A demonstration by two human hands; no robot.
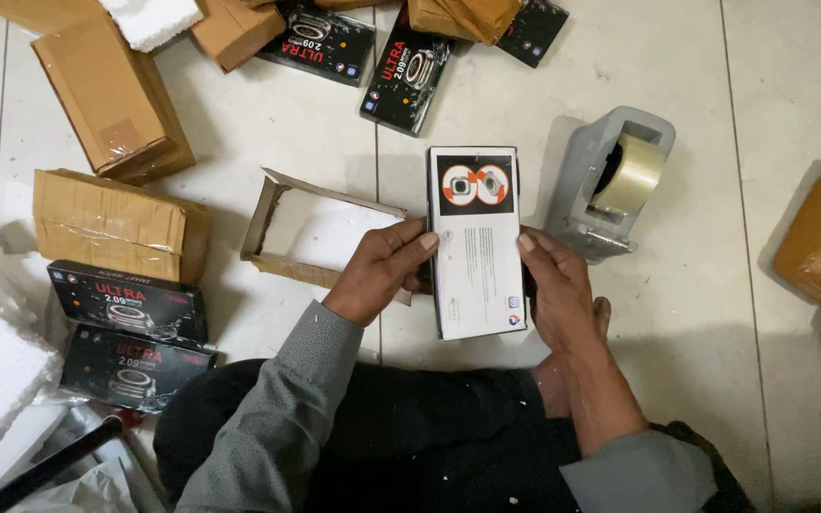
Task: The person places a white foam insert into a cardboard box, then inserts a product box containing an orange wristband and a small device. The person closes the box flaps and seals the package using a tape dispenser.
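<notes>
A grey tape dispenser with a clear roll (pixel 615 180) stands at two o'clock on the pale tiled floor (pixel 715 304). Brown taped cardboard parcels (pixel 116 95) lie at ten o'clock, black printed product boxes (pixel 130 302) at eight.

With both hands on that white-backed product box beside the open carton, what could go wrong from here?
1. The left hand and right hand pinch only the long edges of the flat white-backed product box; it might slip.
2. The open brown cardboard carton with white foam lining looks narrow, so the box may snag.
3. The grey tape dispenser stands close to the right hand and could get knocked.
</notes>
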